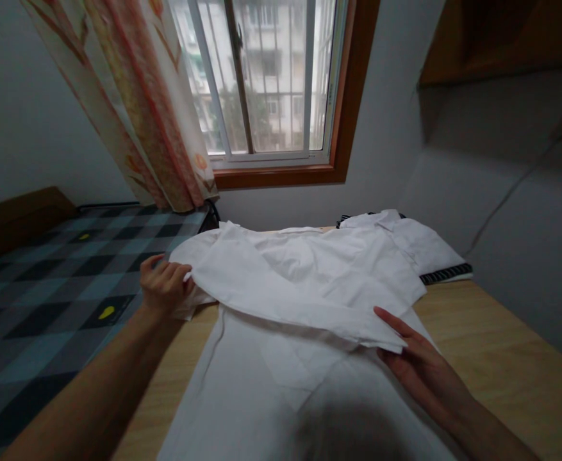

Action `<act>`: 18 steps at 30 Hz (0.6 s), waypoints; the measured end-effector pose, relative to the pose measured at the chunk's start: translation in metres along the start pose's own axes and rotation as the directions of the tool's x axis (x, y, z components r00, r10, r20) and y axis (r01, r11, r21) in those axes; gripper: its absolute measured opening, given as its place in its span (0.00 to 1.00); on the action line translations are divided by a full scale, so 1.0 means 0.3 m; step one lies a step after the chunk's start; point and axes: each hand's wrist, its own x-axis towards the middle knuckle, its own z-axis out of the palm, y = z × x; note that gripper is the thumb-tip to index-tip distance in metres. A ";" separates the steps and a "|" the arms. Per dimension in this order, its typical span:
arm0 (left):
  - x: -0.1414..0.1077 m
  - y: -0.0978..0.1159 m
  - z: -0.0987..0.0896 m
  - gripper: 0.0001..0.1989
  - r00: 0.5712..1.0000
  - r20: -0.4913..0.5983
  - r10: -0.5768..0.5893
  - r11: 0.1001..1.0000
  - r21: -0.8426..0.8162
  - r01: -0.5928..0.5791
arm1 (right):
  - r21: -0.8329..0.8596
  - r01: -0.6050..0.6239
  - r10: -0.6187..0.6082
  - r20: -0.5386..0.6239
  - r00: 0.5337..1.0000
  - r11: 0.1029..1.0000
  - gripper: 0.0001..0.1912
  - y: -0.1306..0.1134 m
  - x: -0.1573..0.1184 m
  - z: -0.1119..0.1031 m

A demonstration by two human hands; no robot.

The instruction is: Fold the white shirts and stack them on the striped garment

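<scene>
"While both hands were on it, where did the wide white cloth garment lie?"

"It was spread over the pale wooden counter, below the window. Its lower part ran toward the person, and a long, sleeve-like strip of white fabric slanted across it from one hand to the other."

"And the left grip?"

"Narrow: its fingers were curled shut around the garment's left edge, on the side of the blue-and-black checked bed. The right grip was narrow too, but looser, with one finger above the strip's squared end and the others beneath."

"What made for good handling there?"

"I'd say an even, light pull. Too much tension would have dragged the layers underneath askew, while too little would have let the middle sag. The strip looked fairly smooth, though the cloth behind it was rumpled and called for a flat palm."

"Was anything in the way?"

"A folded white cloth piece with black patterned trim lay at the far right, just beside the garment. The right side was best kept low and controlled, so as not to catch it."
</scene>
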 end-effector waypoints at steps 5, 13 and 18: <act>-0.016 0.040 0.024 0.11 0.975 -0.166 -0.149 0.989 -0.001 0.151 | 0.006 -0.032 0.032 0.050 0.998 0.999 0.28 0.015 -0.019 0.018; -0.036 0.068 0.043 0.03 0.961 -0.167 -0.220 0.975 -0.051 0.214 | -0.027 -0.058 0.059 0.031 0.998 0.998 0.27 0.000 -0.044 0.023; -0.055 0.060 0.045 0.09 0.946 -0.118 -0.303 0.953 -0.016 0.303 | -0.070 -0.060 0.060 0.004 0.998 0.996 0.28 0.003 -0.043 0.008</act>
